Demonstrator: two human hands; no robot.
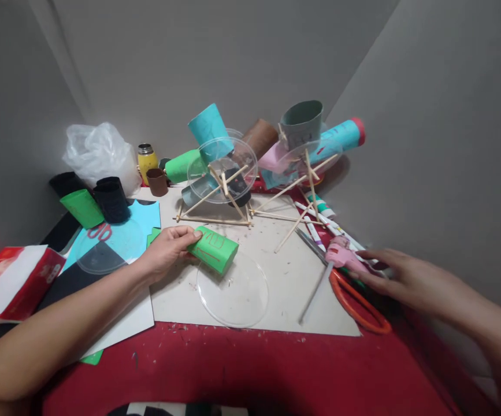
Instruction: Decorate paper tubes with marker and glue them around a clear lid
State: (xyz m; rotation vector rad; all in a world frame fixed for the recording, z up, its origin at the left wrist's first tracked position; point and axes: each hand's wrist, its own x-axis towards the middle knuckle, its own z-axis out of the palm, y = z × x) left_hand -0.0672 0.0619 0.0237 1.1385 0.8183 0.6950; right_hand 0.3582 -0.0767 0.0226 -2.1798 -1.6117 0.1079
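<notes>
My left hand (170, 248) pinches a green paper tube (215, 251) with red writing on it, held tilted above the white board. Below the tube lies a clear plastic disc (237, 300). My right hand (395, 274) has its fingers around the handle end of a pink glue gun (341, 254), from which a pale glue stick (315, 294) sticks out. Scissors with orange handles (358, 306) lie just under the gun. Farther back stands a frame of wooden sticks (213, 221) carrying clear discs (250, 173) with coloured tubes fixed to them, such as a blue tube (211, 133).
Markers (315, 231) lie near the glue gun. At the left are a red tissue box (11, 283), black tubes (112, 202), another green tube (82, 209) and blue paper (146, 216). A plastic bag (100, 153) and a yellow bottle (147, 162) stand behind. Grey walls enclose the table.
</notes>
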